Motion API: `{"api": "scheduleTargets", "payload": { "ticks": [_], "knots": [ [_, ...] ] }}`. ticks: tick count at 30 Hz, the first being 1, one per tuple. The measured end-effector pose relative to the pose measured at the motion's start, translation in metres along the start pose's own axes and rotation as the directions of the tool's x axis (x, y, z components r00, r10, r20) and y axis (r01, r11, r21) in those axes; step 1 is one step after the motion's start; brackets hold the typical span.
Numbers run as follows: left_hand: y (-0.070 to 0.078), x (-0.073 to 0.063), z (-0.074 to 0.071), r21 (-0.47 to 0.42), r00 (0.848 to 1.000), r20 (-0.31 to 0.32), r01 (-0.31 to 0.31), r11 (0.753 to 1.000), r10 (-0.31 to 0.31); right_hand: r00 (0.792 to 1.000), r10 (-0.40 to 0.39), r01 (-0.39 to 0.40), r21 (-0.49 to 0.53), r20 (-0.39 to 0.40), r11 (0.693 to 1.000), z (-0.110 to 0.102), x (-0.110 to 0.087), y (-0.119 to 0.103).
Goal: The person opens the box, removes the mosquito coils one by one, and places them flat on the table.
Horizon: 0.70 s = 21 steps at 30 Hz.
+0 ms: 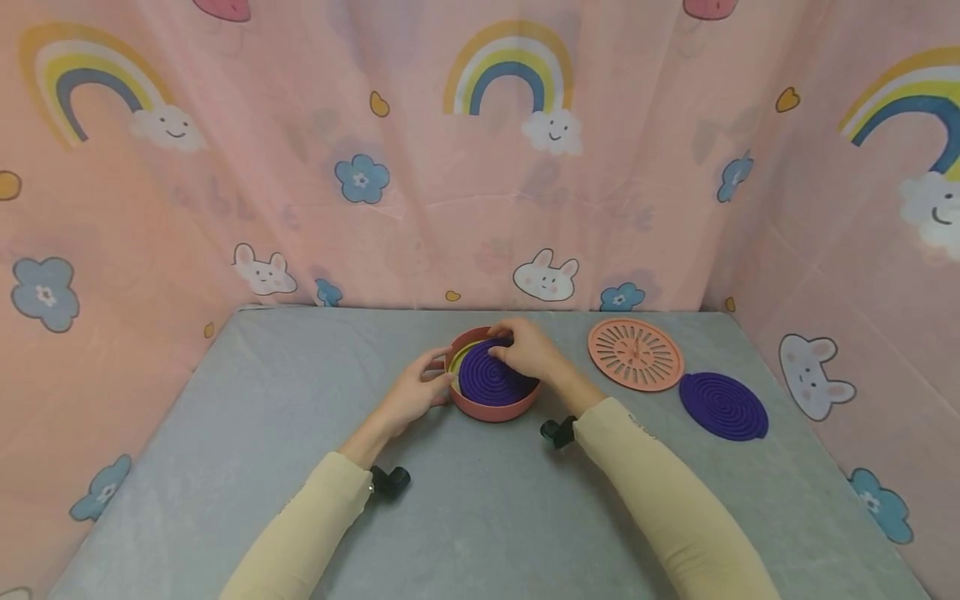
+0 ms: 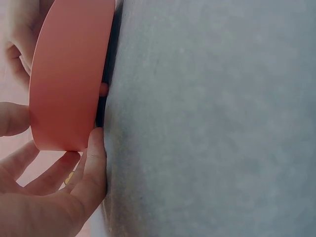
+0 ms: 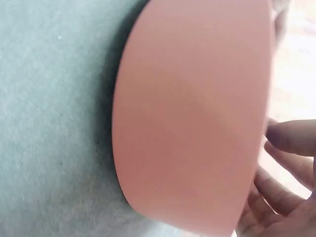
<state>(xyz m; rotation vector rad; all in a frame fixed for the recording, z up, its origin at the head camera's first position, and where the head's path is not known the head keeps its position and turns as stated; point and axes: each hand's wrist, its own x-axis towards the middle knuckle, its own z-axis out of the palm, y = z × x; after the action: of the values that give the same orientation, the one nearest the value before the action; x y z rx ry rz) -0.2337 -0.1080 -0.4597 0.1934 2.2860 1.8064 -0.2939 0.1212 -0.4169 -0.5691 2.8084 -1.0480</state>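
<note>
A round coral-coloured holder (image 1: 491, 412) stands towards the back of the grey table, with a purple spiral coaster (image 1: 487, 379) inside it. Along the holder's left inner side shows the edge of a yellow-green coaster (image 1: 457, 360). My left hand (image 1: 412, 392) holds the holder at its left side, thumb up by the rim. In the left wrist view, the fingers of that hand lie low against the coral wall (image 2: 71, 79). My right hand (image 1: 525, 348) reaches over the holder from the right and pinches the purple coaster near its upper edge. In the right wrist view, the holder hides the coaster.
To the right lies a slotted coral disc (image 1: 636, 355). Another purple spiral coaster (image 1: 724, 407) lies beside it, nearer the table's right edge. A pink curtain (image 1: 420, 233) with rainbows and rabbits hangs behind the table and along both sides.
</note>
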Motion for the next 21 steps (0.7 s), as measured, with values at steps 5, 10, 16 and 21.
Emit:
{"api": "scheduleTargets", "payload": {
  "ticks": [5, 10, 16, 21],
  "knots": [
    [0.0, 0.001, 0.0, -0.008, 1.0, 0.003, -0.006, 1.0, 0.006, 1.0, 0.02, -0.021, 0.067, 0.021, 0.998, -0.01, -0.003, 0.006],
    [0.001, 0.001, 0.0, -0.009, 1.0, 0.011, -0.008, 1.0, 0.008, 0.997, 0.023, -0.03, 0.099, 0.072, 0.995, -0.018, -0.007, 0.01],
    [0.001, 0.001, 0.0, 0.0, 1.0, 0.007, -0.009, 1.0, 0.009, 0.993, 0.052, -0.069, 0.167, 0.101, 0.984, -0.028, -0.012, 0.013],
    [0.0, 0.001, 0.0, -0.021, 1.0, 0.007, 0.002, 1.0, -0.002, 0.996, 0.044, -0.061, 0.236, 0.075, 0.97, -0.034, -0.017, 0.016]
  ]
}}
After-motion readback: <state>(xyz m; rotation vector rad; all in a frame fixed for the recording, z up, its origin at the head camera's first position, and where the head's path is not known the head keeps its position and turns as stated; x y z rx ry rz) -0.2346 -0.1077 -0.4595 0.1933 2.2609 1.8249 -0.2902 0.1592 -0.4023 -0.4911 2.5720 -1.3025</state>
